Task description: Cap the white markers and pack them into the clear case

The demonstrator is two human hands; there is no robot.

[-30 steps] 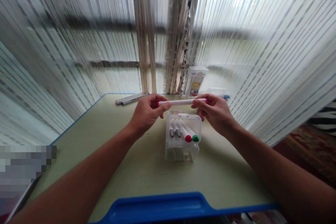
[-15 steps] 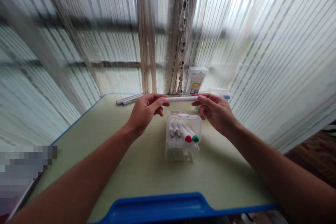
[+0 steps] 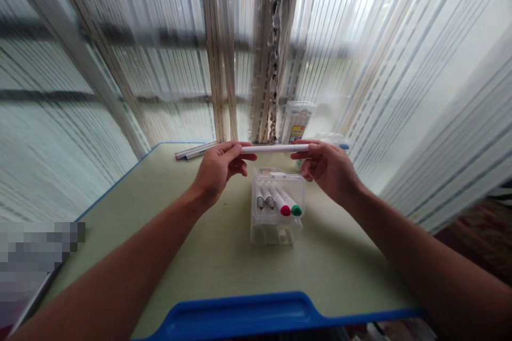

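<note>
A white marker (image 3: 275,148) is held level above the table, one end in each hand. My left hand (image 3: 220,168) pinches its left end between thumb and fingers. At the other end, my right hand (image 3: 328,165) grips it the same way; the fingers cover both tips. Below the marker stands a clear plastic box (image 3: 256,232). Several white markers lie on its top, among them one with a red end (image 3: 285,210) and one with a green end (image 3: 296,210).
Several white pens (image 3: 196,151) lie at the table's back left. Behind my right hand stand a tall clear container (image 3: 298,120) with a yellow label and another clear container (image 3: 330,138). The pale green table (image 3: 216,266) has a blue front tray (image 3: 244,317). String curtains (image 3: 176,64) hang behind.
More of the white marker shows between my hands, mostly on the left side, where my left fingers sit nearer its end. Both hands still hold it; the box has not moved.
</note>
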